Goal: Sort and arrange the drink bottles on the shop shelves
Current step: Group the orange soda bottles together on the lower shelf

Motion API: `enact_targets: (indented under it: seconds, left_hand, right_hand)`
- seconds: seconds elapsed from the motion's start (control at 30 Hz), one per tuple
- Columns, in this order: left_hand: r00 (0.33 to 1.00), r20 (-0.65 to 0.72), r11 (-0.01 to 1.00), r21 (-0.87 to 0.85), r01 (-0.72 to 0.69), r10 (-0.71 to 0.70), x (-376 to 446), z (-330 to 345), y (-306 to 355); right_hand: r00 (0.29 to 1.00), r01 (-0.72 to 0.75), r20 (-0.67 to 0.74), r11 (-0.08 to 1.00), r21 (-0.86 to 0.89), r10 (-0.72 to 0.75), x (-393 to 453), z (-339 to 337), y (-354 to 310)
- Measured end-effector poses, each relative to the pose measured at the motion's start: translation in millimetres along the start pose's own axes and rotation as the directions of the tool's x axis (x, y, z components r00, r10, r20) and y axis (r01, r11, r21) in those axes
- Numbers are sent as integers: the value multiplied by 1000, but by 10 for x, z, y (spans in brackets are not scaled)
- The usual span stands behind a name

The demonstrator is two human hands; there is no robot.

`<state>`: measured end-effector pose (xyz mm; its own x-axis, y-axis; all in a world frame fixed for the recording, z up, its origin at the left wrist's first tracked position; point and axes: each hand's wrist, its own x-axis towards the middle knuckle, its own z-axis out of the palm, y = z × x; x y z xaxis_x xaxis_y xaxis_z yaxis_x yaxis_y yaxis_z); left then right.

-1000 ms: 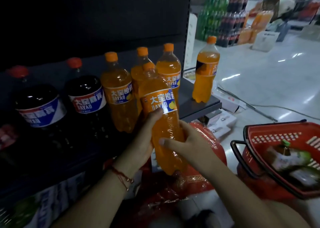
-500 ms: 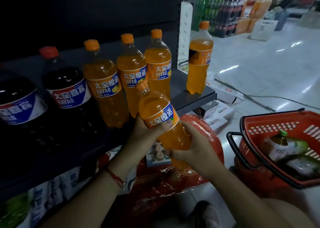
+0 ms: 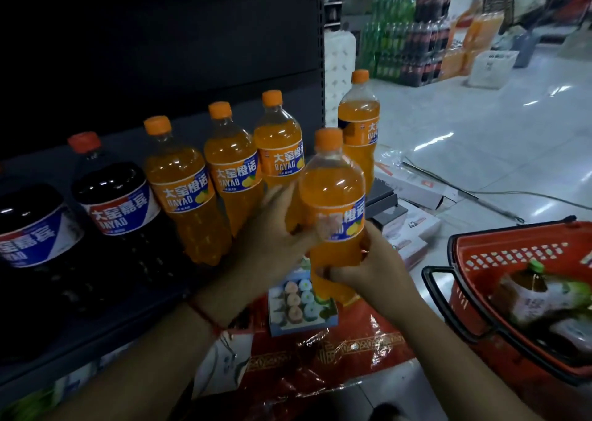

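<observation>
An orange soda bottle with an orange cap stands upright between both my hands, in front of the dark shelf. My left hand grips its left side at the label. My right hand wraps round its lower part from the right. Behind it three orange soda bottles stand in a row on the shelf. A fourth orange bottle stands apart at the shelf's right end. Two dark cola bottles with red caps stand to the left.
A red shopping basket holding a green-capped bottle sits on the floor at the right. Red wrapped packages and a small box of pastel sweets lie below the shelf. Stacked drink packs stand far back on the tiled floor.
The held bottle has gone from tilted left to upright and shifted right. Both hands keep hold of it.
</observation>
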<state>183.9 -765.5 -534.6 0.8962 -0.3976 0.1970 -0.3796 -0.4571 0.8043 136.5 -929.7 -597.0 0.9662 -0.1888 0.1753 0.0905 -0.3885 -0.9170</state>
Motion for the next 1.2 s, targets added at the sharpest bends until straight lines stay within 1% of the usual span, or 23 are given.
enact_targets:
  seconds: [0.03,0.07,0.1,0.13,0.17,0.2,0.23,0.27,0.33,0.37,0.47,0.53,0.6,0.83,1.0,1.07,1.2]
  left_hand:
    - [995,-58,982,176,-70,81,97,-98,70]
    - [975,-121,928,348,-132,184,203,-197,137]
    - [941,-174,848,502,-170,291,317,-295,188]
    - [900,-202,745,644,-174,385,446,-368,207]
    - [866,-205,623,768,-146,455,571,-420,226]
    - [852,-191,507,857,-98,488,700,-445,225]
    - [856,-171,413,909,-54,488,809,-458,241]
    - [872,-152,343,939,-20,466,895,-459,261]
    - [908,-122,240,971,24,401,1021,-443,262]
    - [918,-118,215,976,36,379,1059,-436,243]
    - [924,-140,232,971,58,356,1113,-429,157]
    - [917,-148,227,972,66,369,1125,-427,98]
    - [908,-151,228,972,63,391,1126,-416,66]
    - [885,-148,267,963,28,442,1165,-401,-53]
    - [914,-169,264,962,72,368,1197,-390,-76]
    - [932,-169,318,946,61,322,1187,-384,-60]
    - [975,-168,503,861,72,149,999,-377,225]
  right_hand:
    - [1000,-4,-23,1000,17,4,97,-47,-34]
    - [999,-1,-37,1000,23,2,204,-98,-70]
    - [999,3,-49,1000,19,-2,325,-149,-103]
    - [998,9,-57,1000,8,-8,454,-199,-135]
    - [997,23,-67,1000,-6,-23,582,-236,-169]
    - [996,42,-78,999,-22,-44,711,-264,-201]
    - [994,57,-87,998,-35,-59,829,-277,-233]
    - [993,60,-95,997,-41,-63,940,-270,-258]
    - [993,40,-107,998,-41,-44,1147,-223,-260]
    - [994,29,-108,999,-41,-33,1239,-196,-235]
    - [996,-22,-86,998,-65,17,1428,-148,-129]
    - [996,-59,-65,996,-61,56,1466,-133,-56]
    - [994,-83,-81,996,-38,79,1458,-122,0]
    - [992,-84,-98,996,-27,81,1521,38,73]
    - [991,-120,-74,990,-73,115,1605,117,69]
    - [986,-164,-45,980,-115,160,1593,78,-13]
    - [959,-229,111,946,-230,259,1441,-255,-383]
